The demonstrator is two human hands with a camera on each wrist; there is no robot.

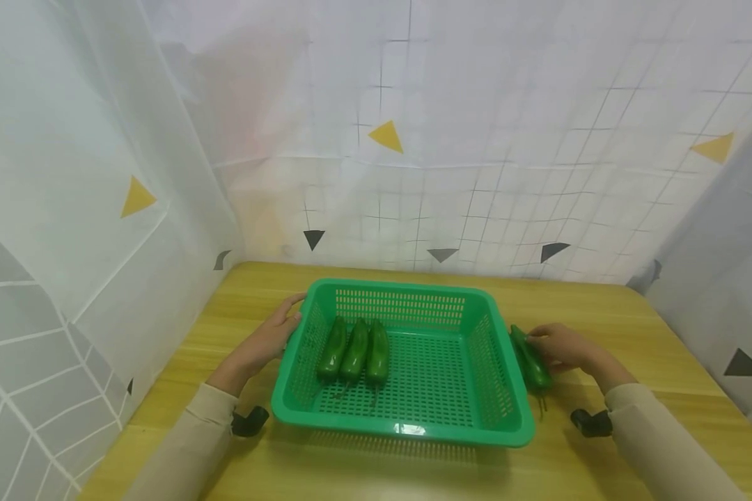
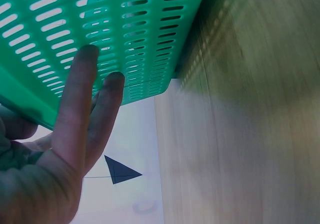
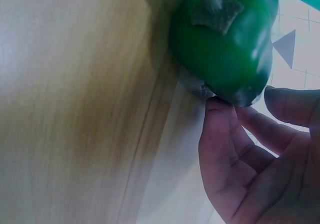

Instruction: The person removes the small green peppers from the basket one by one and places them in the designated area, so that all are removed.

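Note:
A green plastic basket [image 1: 407, 433] with slotted walls stands on the table, and three long green peppers [image 1: 354, 355] lie side by side at its left. My left hand [image 1: 274, 334] is at the basket's left side. In the left wrist view, straight fingers [image 2: 75, 103] touch the slotted outer wall. Outside the basket's right wall, long green peppers [image 1: 535, 365] lie close together, two stems showing. My right hand [image 1: 560, 346] holds the nearer one from its right side; the right wrist view shows thumb and fingertips [image 3: 217, 106] against this glossy pepper [image 3: 225, 48].
The wooden table [image 1: 601, 313] carries the basket and peppers. White sheeting [image 1: 464, 104] with grid lines and triangles hangs behind and at both sides. A black strap piece [image 1: 248, 422] sits at the left wrist, another [image 1: 592, 422] at the right.

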